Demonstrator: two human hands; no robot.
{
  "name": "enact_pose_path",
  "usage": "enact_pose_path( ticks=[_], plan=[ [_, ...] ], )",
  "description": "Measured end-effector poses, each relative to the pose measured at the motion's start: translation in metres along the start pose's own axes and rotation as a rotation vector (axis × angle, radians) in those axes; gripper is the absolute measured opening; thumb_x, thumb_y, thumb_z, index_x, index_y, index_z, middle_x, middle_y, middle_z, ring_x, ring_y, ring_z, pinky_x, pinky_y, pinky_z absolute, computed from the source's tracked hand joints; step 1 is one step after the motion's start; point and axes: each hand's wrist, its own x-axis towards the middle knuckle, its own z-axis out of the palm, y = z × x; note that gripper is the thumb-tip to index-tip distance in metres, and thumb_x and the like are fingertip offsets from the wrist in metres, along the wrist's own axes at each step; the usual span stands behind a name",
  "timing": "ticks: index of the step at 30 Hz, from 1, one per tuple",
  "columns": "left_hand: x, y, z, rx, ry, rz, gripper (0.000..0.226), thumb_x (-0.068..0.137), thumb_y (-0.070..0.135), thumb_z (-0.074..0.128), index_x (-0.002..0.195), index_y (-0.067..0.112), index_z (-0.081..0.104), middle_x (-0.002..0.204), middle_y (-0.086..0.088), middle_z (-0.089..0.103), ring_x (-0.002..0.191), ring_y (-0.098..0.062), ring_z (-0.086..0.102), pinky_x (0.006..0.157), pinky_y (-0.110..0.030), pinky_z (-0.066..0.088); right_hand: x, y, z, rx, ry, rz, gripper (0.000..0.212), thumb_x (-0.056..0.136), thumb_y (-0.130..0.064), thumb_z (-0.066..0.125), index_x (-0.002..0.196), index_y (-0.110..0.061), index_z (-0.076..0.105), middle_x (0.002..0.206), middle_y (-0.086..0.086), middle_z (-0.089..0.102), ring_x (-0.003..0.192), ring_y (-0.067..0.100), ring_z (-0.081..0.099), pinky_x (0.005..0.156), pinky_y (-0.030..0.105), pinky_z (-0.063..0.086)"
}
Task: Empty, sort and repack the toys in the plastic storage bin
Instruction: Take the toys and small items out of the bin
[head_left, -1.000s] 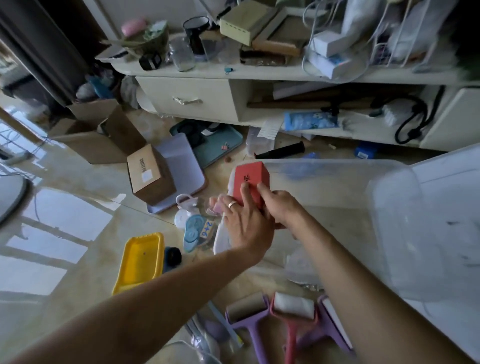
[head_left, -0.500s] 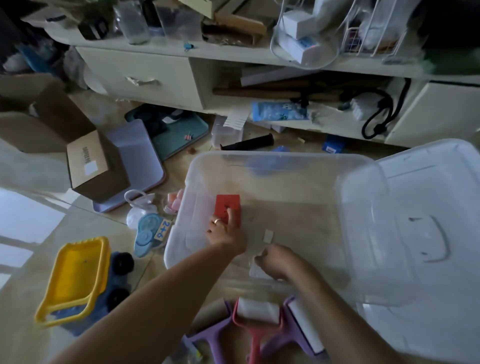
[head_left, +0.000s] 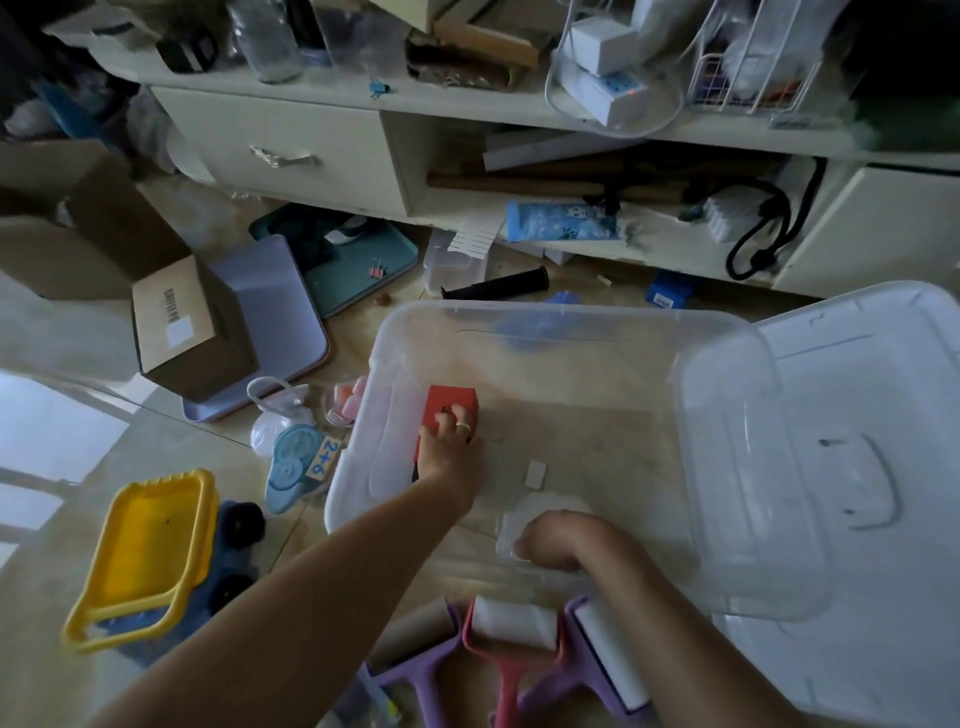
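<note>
A clear plastic storage bin (head_left: 545, 317) stands on the floor, its lid (head_left: 857, 467) lying open to the right. Inside at its left end sits a red box (head_left: 445, 408); my left hand (head_left: 449, 441) grips it from the near side, fingers curled over its top. Near the bin's front wall my right hand (head_left: 550, 538) is curled on a whitish translucent packet (head_left: 545, 506). A small white piece (head_left: 535, 474) lies loose on the bin floor. Outside, to the left, lie a yellow and blue toy truck (head_left: 150, 556) and a blue number toy (head_left: 296, 462).
Purple and pink lint rollers (head_left: 514, 631) lie just before the bin. A cardboard box (head_left: 182, 327) on a lilac tray (head_left: 280, 306) stands to the left, with a small clear bag (head_left: 275, 410) beside. A cluttered cream cabinet (head_left: 311, 150) runs along the back; a black tube (head_left: 496, 286) lies behind the bin.
The red box went from held up in both hands down into the bin's left end. My right hand let go of it and dropped onto the whitish packet.
</note>
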Motion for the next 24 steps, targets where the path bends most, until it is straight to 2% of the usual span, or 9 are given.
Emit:
enact_pose_path(
  ticks=[5, 9, 12, 17, 19, 20, 22, 24],
  plan=[
    [0.003, -0.001, 0.002, 0.014, 0.034, 0.016, 0.059, 0.098, 0.020, 0.050, 0.153, 0.014, 0.029, 0.157, -0.023, 0.011, 0.139, -0.042, 0.027, 0.111, -0.049, 0.035, -0.001, 0.004, 0.001, 0.098, 0.015, 0.009, 0.040, 0.091, -0.042, 0.053, 0.118, -0.017, 0.069, 0.122, 0.002, 0.067, 0.114, 0.023, 0.062, 0.103, 0.038, 0.048],
    [0.002, -0.005, 0.000, -0.066, 0.052, 0.025, 0.059, 0.099, 0.014, 0.048, 0.154, 0.008, 0.027, 0.157, -0.022, 0.013, 0.140, -0.041, 0.029, 0.111, -0.047, 0.038, 0.005, 0.001, 0.003, 0.021, 0.072, -0.046, 0.042, 0.074, -0.050, 0.049, 0.098, -0.026, 0.074, 0.100, -0.007, 0.074, 0.092, 0.021, 0.069, 0.087, 0.037, 0.056],
    [0.000, -0.011, -0.002, -0.125, 0.050, 0.042, 0.057, 0.100, 0.011, 0.045, 0.154, 0.010, 0.027, 0.160, -0.020, 0.010, 0.143, -0.040, 0.025, 0.113, -0.047, 0.036, 0.011, -0.002, 0.002, -0.025, 0.058, -0.045, 0.039, 0.074, -0.047, 0.048, 0.093, -0.025, 0.073, 0.094, -0.008, 0.073, 0.087, 0.020, 0.069, 0.084, 0.038, 0.057],
    [-0.005, -0.027, -0.012, -0.337, -0.065, 0.089, 0.074, 0.099, 0.017, 0.050, 0.158, 0.024, 0.007, 0.164, -0.017, 0.002, 0.150, -0.038, 0.010, 0.120, -0.049, 0.022, 0.022, -0.002, 0.003, -0.036, 0.024, -0.032, 0.035, 0.068, -0.049, 0.046, 0.078, -0.023, 0.066, 0.090, -0.007, 0.071, 0.088, 0.020, 0.070, 0.083, 0.036, 0.057],
    [-0.014, -0.037, -0.030, -0.418, -0.076, 0.097, 0.080, 0.092, 0.023, 0.059, 0.157, 0.028, 0.012, 0.162, -0.017, 0.008, 0.149, -0.037, 0.014, 0.119, -0.048, 0.025, 0.014, -0.007, -0.005, -0.075, -0.014, -0.068, 0.043, 0.071, -0.047, 0.042, 0.094, -0.023, 0.069, 0.112, 0.002, 0.071, 0.099, 0.025, 0.067, 0.091, 0.039, 0.054],
    [-0.022, -0.043, -0.042, -0.473, -0.034, 0.093, 0.073, 0.090, 0.022, 0.059, 0.154, 0.026, 0.023, 0.157, -0.017, 0.021, 0.145, -0.037, 0.025, 0.114, -0.047, 0.033, 0.010, -0.010, -0.009, -0.085, -0.040, -0.072, 0.049, 0.078, -0.046, 0.041, 0.109, -0.021, 0.069, 0.124, 0.006, 0.067, 0.103, 0.026, 0.064, 0.095, 0.038, 0.050],
    [-0.041, -0.060, -0.067, -0.567, 0.177, 0.107, 0.041, 0.091, 0.015, 0.052, 0.132, 0.017, 0.051, 0.132, -0.013, 0.049, 0.122, -0.033, 0.051, 0.094, -0.041, 0.046, 0.000, -0.019, -0.019, -0.030, -0.055, -0.028, 0.049, 0.097, -0.040, 0.043, 0.133, -0.012, 0.059, 0.134, 0.010, 0.060, 0.106, 0.026, 0.061, 0.093, 0.034, 0.048],
    [-0.063, -0.083, -0.082, -0.617, 0.438, 0.079, 0.023, 0.092, 0.011, 0.047, 0.111, 0.015, 0.060, 0.111, -0.005, 0.057, 0.099, -0.023, 0.058, 0.077, -0.035, 0.051, -0.009, -0.033, -0.029, 0.019, -0.004, 0.012, 0.047, 0.102, -0.034, 0.045, 0.138, -0.007, 0.055, 0.124, 0.013, 0.060, 0.091, 0.024, 0.060, 0.077, 0.030, 0.047]
  ],
)
